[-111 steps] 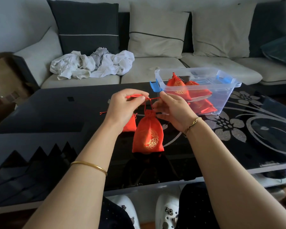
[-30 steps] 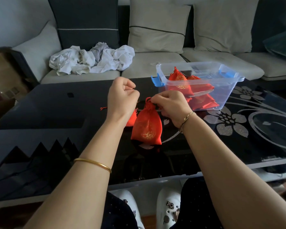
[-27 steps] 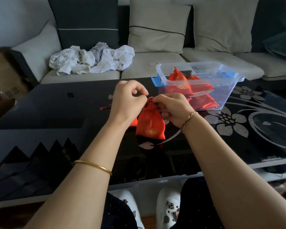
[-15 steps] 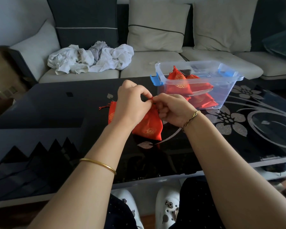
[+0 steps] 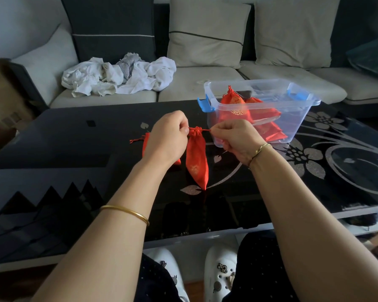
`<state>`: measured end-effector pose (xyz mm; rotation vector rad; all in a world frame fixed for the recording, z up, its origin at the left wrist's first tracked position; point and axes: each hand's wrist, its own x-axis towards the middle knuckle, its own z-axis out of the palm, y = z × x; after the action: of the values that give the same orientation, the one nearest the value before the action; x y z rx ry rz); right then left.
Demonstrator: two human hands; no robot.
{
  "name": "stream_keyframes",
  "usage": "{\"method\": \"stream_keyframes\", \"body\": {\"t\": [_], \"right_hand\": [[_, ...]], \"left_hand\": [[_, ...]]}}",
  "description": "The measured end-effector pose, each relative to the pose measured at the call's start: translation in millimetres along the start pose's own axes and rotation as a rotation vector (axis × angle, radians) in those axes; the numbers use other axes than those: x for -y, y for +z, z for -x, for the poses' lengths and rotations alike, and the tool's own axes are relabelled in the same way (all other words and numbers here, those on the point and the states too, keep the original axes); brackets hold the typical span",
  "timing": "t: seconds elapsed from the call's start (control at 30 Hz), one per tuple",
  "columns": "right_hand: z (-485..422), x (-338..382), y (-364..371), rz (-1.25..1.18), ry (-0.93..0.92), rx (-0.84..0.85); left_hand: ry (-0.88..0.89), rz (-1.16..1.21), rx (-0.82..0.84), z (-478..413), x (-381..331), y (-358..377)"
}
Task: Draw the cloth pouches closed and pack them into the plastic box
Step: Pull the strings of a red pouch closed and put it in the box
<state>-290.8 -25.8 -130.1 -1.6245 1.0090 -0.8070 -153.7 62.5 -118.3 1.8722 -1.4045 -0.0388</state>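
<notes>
A red cloth pouch (image 5: 196,162) with gold print hangs over the black glass table (image 5: 74,149), its mouth gathered tight. My left hand (image 5: 168,138) pinches the drawstring on the left of the mouth, and my right hand (image 5: 236,136) pinches the string on the right. Another red pouch (image 5: 146,143) lies on the table, mostly hidden behind my left hand. The clear plastic box (image 5: 301,118) with blue latches stands just beyond my right hand, with several red pouches (image 5: 234,105) inside.
A pile of white cloth (image 5: 118,75) lies on the sofa (image 5: 205,83) behind the table. A cardboard box (image 5: 0,101) stands at the far left. The table's near edge runs above my knees and white shoes (image 5: 218,273).
Both hands lifted the pouch off the table and pulled the strings apart. The pouch now hangs narrow and edge-on with its mouth drawn in.
</notes>
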Motion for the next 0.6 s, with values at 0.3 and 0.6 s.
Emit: {"method": "stream_keyframes", "body": {"t": [0.3, 0.6], "right_hand": [[14, -18, 0, 0.089, 0.01, 0.257], [19, -27, -21, 0.263, -0.142, -0.028]], "left_hand": [[-0.285, 0.411, 0.064, -3, -6, 1], [-0.328, 0.668, 0.06, -18, -25, 16]]}}
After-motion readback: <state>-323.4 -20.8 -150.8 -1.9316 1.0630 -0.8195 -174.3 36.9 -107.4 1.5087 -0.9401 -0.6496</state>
